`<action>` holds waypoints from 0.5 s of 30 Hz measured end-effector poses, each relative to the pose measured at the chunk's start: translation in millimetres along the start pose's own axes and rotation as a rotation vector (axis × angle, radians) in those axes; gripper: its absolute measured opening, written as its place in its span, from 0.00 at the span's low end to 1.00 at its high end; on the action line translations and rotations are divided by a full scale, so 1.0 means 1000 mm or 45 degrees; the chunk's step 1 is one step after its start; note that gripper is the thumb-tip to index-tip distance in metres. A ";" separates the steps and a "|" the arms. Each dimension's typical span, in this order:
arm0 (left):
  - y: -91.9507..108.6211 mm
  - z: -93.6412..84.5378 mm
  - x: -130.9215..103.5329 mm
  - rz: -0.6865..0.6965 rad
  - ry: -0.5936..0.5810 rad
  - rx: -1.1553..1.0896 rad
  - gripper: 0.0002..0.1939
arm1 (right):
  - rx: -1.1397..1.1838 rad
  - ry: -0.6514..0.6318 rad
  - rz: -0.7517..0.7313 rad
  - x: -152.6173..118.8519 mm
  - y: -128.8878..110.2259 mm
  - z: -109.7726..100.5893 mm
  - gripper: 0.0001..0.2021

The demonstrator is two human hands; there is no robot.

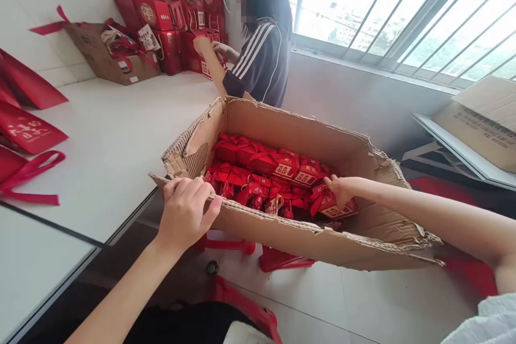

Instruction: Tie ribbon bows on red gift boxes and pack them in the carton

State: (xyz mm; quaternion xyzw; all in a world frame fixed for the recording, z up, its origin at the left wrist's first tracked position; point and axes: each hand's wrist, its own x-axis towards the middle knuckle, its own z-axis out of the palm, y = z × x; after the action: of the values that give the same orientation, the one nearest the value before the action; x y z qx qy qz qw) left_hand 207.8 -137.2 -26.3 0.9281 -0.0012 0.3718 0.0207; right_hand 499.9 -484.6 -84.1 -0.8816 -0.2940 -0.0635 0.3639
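Observation:
A large cardboard box point(282, 231) with ragged cut edges stands in front of me. Several small red gift boxes point(242, 153) with ribbons and white labels lie packed inside it in rows. My left hand point(187, 205) is closed over the near left corner of the cardboard rim. Reaching in over the right side, my right hand point(342, 189) has its fingers closed on a red gift box point(332, 209) at the near right end of the rows. The fingertips are partly hidden against that box.
At left, a white table point(108, 134) holds red bags point(30, 126), an open carton point(108, 59) and stacked red boxes point(173, 16). A co-worker point(262, 43) handles boxes there. Red stools point(237, 301) stand below; a folded table point(463, 145) leans at right.

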 end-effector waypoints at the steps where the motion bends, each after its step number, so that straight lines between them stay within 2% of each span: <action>1: 0.000 0.000 0.000 0.001 0.005 -0.001 0.12 | -0.006 -0.051 0.020 -0.003 0.005 0.006 0.15; 6: -0.001 0.000 0.000 -0.003 0.008 -0.006 0.11 | -0.007 -0.168 0.070 -0.024 0.015 0.025 0.12; 11: 0.000 0.001 -0.001 -0.014 0.017 -0.017 0.11 | 0.009 -0.179 0.077 -0.057 0.006 0.015 0.10; 15: 0.002 0.002 0.000 -0.046 0.037 -0.013 0.11 | 0.026 -0.115 0.060 -0.078 -0.005 0.013 0.13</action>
State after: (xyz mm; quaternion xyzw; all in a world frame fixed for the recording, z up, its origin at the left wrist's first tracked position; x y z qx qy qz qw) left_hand 209.3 -139.5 -28.1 0.9224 0.0140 0.3847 0.0322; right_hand 431.8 -509.5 -115.8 -0.8864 -0.2898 -0.0121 0.3608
